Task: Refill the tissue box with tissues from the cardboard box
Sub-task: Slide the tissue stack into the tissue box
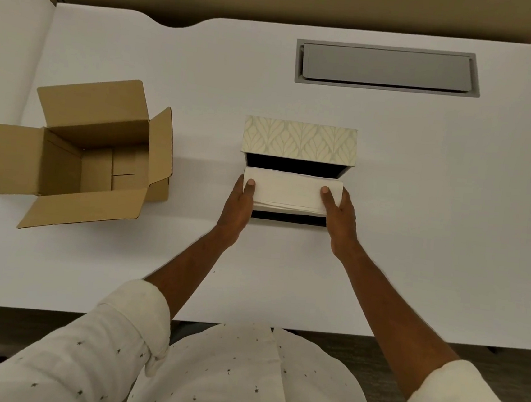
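— Hands first: what were they doing?

— Both gripped one stack of tissues [291,192]. The left hand [239,203] clasped its left end, thumb on top, and the right hand [337,214] clasped the right end the same way. The other fingers were tucked beneath or behind the stack, so I could not see them.

— And where was the stack?

— Held over the open tissue box [297,163], whose patterned lid [299,139] stood tipped back on the far side. Dark interior showed above and below the white stack, so it seemed to hover in the mouth of the box or sit only partly inside; I could not tell whether it touched the bottom.

— How far along would you have judged the job?

— Well along. The cardboard box [84,154], well off to the left on the white desk [204,81] with its flaps spread, looked empty as far as its floor could be seen. What remained, I judged, was seating the stack, letting go and closing the lid.

— Anything else unclear?

— Whether the tissue box already held tissues under the stack was hidden. A grey recessed panel [387,68] lay at the desk's far right, well apart from everything.
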